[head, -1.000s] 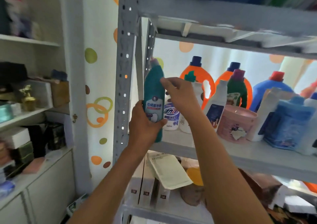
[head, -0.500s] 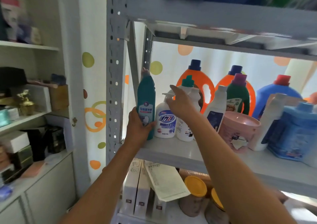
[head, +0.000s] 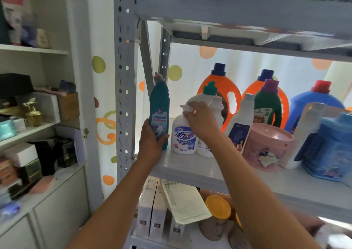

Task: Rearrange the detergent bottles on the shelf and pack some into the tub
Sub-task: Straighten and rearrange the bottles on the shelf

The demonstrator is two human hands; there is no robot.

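Observation:
My left hand point(head: 152, 140) grips the lower part of a tall teal bottle point(head: 159, 105) standing upright at the left end of the grey shelf point(head: 190, 169). My right hand point(head: 202, 120) closes over the pump head of a white pump bottle point(head: 183, 137) just right of it. Behind that stand a white bottle with a teal cap point(head: 209, 94) and a slim white bottle point(head: 242, 121). The pink tub point(head: 266, 146) sits on the shelf further right. Two orange jugs point(head: 221, 88), a green bottle point(head: 267, 104) and a blue jug point(head: 312, 104) line the back.
The grey perforated upright point(head: 124, 88) stands just left of the teal bottle. A blue pouch-like container point(head: 331, 149) and a white bottle point(head: 304, 134) fill the shelf's right end. Below lie white boxes point(head: 152, 208), a paper sheet and yellow-lidded cans point(head: 217, 214). A cabinet with shelves stands at left.
The teal bottle has come down from a lifted, tilted position and now stands on the shelf's left end. My right hand left its neck and took the white pump bottle's head.

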